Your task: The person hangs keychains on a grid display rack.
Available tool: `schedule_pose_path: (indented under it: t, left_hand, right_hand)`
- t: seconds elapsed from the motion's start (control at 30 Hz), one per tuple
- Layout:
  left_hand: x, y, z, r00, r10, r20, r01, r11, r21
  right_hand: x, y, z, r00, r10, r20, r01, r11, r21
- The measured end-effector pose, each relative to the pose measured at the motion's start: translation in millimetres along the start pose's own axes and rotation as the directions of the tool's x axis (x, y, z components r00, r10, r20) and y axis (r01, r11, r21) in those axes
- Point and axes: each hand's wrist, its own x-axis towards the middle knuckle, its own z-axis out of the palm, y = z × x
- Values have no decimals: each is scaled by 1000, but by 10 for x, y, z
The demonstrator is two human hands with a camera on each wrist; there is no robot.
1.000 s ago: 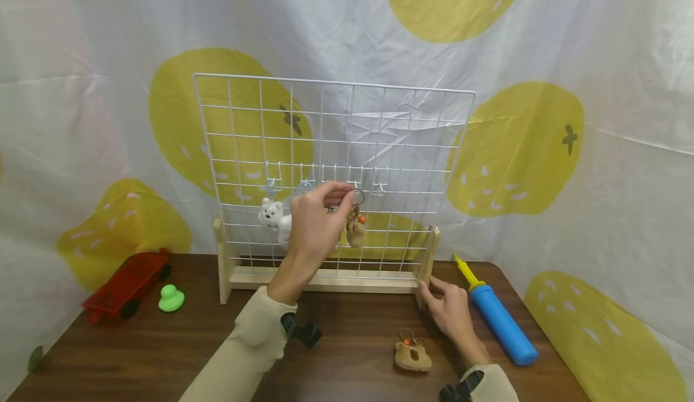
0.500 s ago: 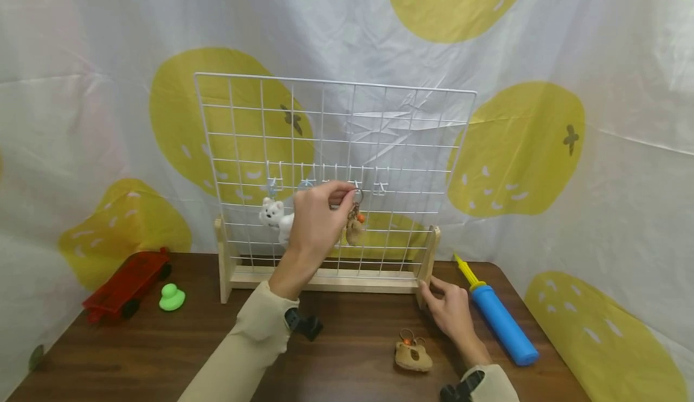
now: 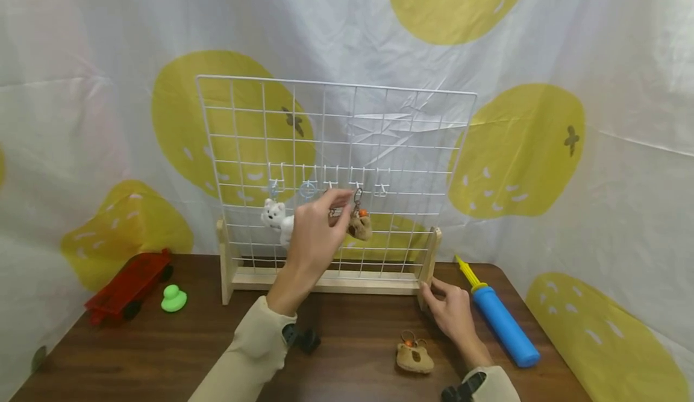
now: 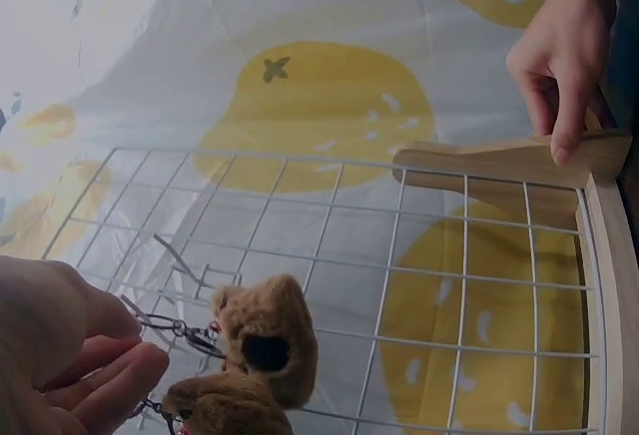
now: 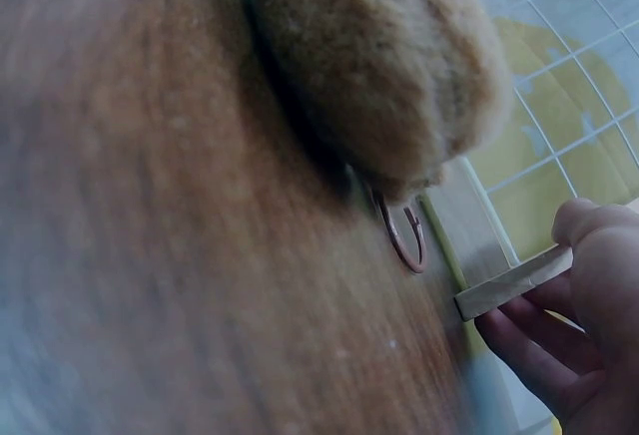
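Observation:
A white wire grid rack (image 3: 374, 283) on a wooden base stands upright on the table. My left hand (image 3: 317, 227) is at its row of hooks, thumb and fingers apart beside the metal ring of a brown plush keychain (image 3: 360, 227), which hangs from a hook. In the left wrist view, a second brown plush keychain (image 4: 225, 407) hangs beside it; the hand mostly hides it in the head view. At the rack's right end, my right hand (image 3: 450, 311) grips the wooden foot (image 3: 428, 263) between thumb and fingers. Another brown plush keychain (image 3: 414, 358) lies on the table.
White bear-like figures (image 3: 273, 215) hang at the rack's left. A red skateboard-like toy (image 3: 130, 284) and a green rubber duck (image 3: 174, 298) are on the table's left. To the right lies a blue hand pump (image 3: 504, 326) with a yellow nozzle. A patterned curtain closes off the back.
The left thumb and fingers have parted from the keychain's ring and drawn slightly left and down. The plush has turned and now hangs from the hook. The right hand keeps its place.

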Motion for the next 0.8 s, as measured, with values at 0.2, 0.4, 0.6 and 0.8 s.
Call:
schedule_pose_path:
  t: [0.2, 0.4, 0.6, 0.8]
  left_hand:
    - [-165, 55, 6, 997, 70, -41, -73, 995, -70]
    - [-418, 69, 91, 990, 143, -22, -144, 979, -142]
    - [-711, -17, 296, 991, 90, 97, -72, 981, -178]
    - [-952, -207, 578, 948, -7, 320, 80, 973, -217]
  right_hand:
    - [-4, -5, 2, 1000, -2, 2, 2, 1000, -3]
    - [-7, 2, 7, 1000, -3, -2, 2, 1000, -10]
    - [-5, 7, 0, 1000, -9, -18, 9, 1000, -8]
    - [10, -7, 5, 1000, -10, -22, 10, 1000, -14]
